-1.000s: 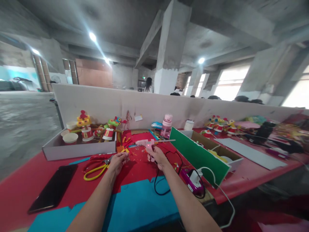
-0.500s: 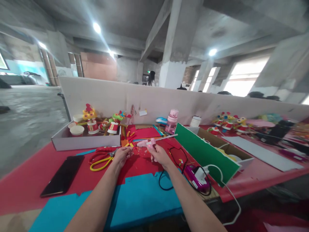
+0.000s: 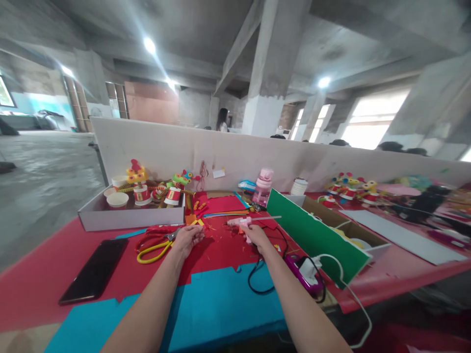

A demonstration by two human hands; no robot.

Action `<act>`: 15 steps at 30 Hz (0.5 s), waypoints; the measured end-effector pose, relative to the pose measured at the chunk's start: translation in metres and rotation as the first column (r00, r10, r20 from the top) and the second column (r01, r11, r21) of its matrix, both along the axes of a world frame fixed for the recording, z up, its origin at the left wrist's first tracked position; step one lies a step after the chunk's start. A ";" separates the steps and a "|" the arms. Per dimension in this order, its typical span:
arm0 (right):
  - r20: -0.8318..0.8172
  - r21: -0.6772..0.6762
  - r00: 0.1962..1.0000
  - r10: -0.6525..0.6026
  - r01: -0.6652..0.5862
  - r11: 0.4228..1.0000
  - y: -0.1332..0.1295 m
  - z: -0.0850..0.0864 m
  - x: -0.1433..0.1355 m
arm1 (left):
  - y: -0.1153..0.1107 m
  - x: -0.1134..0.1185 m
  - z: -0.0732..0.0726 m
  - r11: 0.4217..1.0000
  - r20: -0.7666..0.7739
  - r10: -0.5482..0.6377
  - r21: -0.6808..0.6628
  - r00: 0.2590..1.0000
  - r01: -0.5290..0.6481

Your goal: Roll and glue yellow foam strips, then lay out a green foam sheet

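Note:
A pink hot glue gun (image 3: 238, 222) is gripped at its handle by my right hand (image 3: 255, 237). Its nozzle points left, and a clear glue stick juts from its rear toward the green board. My left hand (image 3: 188, 239) is closed in a pinch above the red table cover, with whatever it holds too small to make out. Just left of that hand lie yellow-handled scissors (image 3: 152, 254) and a red-handled tool (image 3: 145, 238), partly overlapping. Small orange and yellow pieces (image 3: 198, 222) lie just beyond my left fingertips.
A black phone (image 3: 93, 269) lies at left. Behind it, a white box (image 3: 132, 219) holds paper cups and cup figures. A green-sided box (image 3: 312, 235) stands at right beside a purple power strip (image 3: 303, 274) with cables. Blue sheets (image 3: 228, 304) cover the front edge.
My right hand has moved right and slightly down with the glue gun, away from my left hand. My left hand stays nearly where it was, still pinched.

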State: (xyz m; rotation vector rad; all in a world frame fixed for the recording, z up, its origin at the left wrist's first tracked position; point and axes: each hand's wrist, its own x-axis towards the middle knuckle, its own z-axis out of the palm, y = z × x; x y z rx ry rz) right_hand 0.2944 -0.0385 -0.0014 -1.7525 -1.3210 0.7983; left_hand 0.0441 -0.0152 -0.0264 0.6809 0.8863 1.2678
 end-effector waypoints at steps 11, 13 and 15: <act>0.419 0.278 0.876 -0.237 0.125 0.952 -0.004 0.003 -0.011 | -0.004 0.001 0.004 1.000 -0.003 -0.013 0.026 1.000 0.013; 0.115 0.282 0.993 0.001 -0.034 0.959 -0.001 0.002 -0.044 | -0.003 0.002 0.002 0.999 -0.005 -0.024 0.048 1.000 0.025; -0.306 0.233 0.923 0.233 -0.165 0.958 0.003 -0.004 -0.080 | -0.003 0.002 0.000 0.996 -0.015 -0.048 0.078 0.999 0.049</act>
